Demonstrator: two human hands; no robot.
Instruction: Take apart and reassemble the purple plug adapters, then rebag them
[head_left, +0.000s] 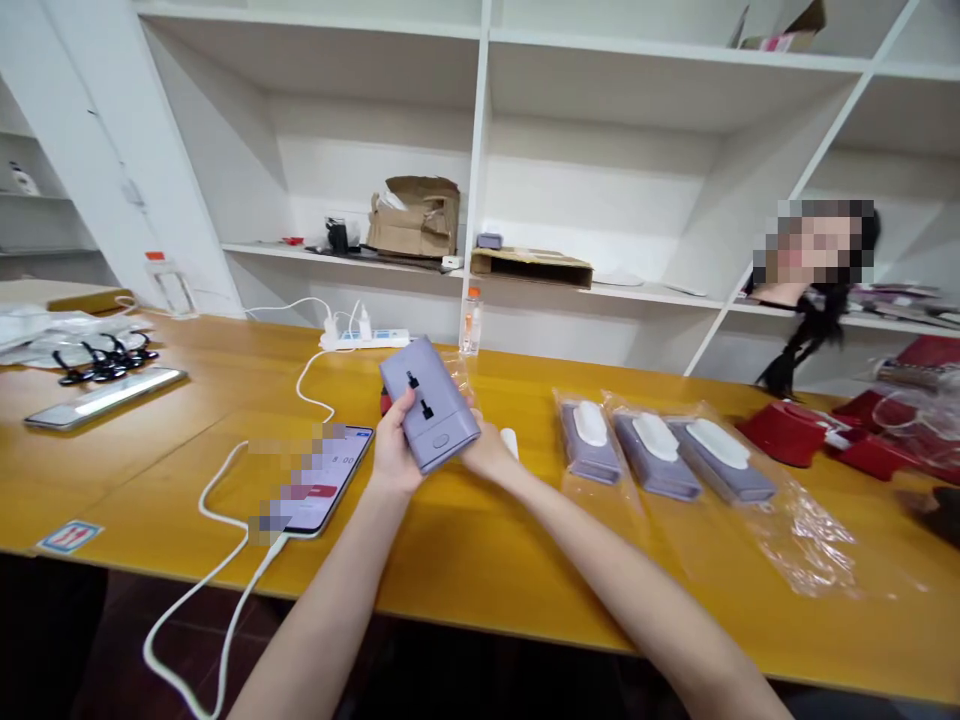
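My left hand (396, 450) is closed round the left edge of a purple-grey flat case (431, 405), thumb on its face. The case is tilted above the table, showing two black marks and a small oval near its lower end. My right hand (486, 448) is behind the case's lower right edge, its fingers hidden. Clear plastic (457, 370) shows behind the case. A small white object (510, 442) lies beside my right wrist. Further right are three similar cases in clear bags, each with a white oval piece on top: left (596, 465), middle (660, 480), right (731, 480).
A phone (337, 480) with a white cable lies left of my hands. Behind are a power strip (375, 340) and an orange-capped bottle (471, 325). Another phone-like device (105, 398) and black looped items (105, 360) lie left. Red objects (784, 432) and a mannequin head (817, 250) are right.
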